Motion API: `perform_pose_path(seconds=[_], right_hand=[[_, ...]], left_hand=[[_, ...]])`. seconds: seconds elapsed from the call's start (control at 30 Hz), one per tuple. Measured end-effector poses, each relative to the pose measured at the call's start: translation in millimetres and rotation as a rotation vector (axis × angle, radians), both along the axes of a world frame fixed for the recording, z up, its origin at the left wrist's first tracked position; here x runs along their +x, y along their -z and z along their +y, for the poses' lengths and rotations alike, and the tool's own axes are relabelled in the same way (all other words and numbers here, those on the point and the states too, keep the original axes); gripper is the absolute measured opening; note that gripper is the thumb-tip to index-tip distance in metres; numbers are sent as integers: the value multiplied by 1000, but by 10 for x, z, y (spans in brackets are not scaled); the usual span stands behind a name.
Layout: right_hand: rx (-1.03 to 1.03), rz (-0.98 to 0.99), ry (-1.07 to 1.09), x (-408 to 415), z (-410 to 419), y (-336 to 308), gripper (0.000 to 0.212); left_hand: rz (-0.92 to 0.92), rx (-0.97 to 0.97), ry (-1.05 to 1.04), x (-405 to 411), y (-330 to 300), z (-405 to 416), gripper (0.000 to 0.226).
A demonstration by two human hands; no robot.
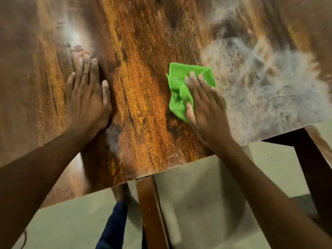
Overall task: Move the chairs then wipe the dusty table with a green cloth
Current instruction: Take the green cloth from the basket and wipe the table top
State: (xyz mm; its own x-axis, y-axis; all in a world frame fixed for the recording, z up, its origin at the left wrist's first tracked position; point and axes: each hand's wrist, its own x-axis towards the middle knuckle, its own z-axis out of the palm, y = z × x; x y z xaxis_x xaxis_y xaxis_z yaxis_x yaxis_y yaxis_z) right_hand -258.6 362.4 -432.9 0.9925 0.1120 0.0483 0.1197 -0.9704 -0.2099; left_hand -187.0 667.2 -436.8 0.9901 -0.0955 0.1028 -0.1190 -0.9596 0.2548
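Green cloth (181,90) bright, fuzzy, crumpled, lying on wooden table (143,87) near front edge. Right hand (206,112) flat on cloth, fingers straight, pressing down. Left hand (86,97) flat on bare wood, holding nothing. Grey dust patch (265,83) just right of cloth.

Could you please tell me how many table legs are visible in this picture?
2. One table leg stands below the table's near edge at the bottom centre; the other table leg is at the right edge. Further legs may be hidden under the tabletop.
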Motion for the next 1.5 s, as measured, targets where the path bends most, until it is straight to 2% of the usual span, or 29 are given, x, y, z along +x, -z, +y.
perform_pose_path(seconds=[0.1,0.2,0.33,0.4,0.47,0.57,0.7,0.83,0.97,1.1,1.3,1.5], right_hand=[[56,21,31,-608,18,-37,62],[29,126,105,-838,349,-73,66],[23,151,-48,-852,862,-60,67],[11,137,-80,-843,814,-58,67],[-17,126,-22,-840,599,-22,67],[-4,94,116,-796,246,-8,67],[25,16,117,-342,75,28,66],[44,23,110,662,127,30,66],[-17,54,34,1621,293,-75,69],[-75,73,-55,1882,346,-74,67],[14,56,28,1392,-316,-77,69],[33,61,-5,-138,-667,-107,63]], left_hand=[[-22,13,5,-14,-5,-12,62],[-61,58,38,-31,-36,-51,59],[-43,2,61,-171,-76,-386,61],[-36,-81,80,-238,-43,-696,61],[-28,-153,60,-245,12,-945,60],[18,-122,59,-249,105,-1060,64],[50,-13,62,-253,131,-1087,67],[68,30,67,-255,110,-1109,69],[94,9,57,-251,97,-1121,70],[112,-14,59,-251,88,-1097,71],[111,-18,74,-250,85,-1105,71],[99,-8,75,-250,113,-1098,70]])
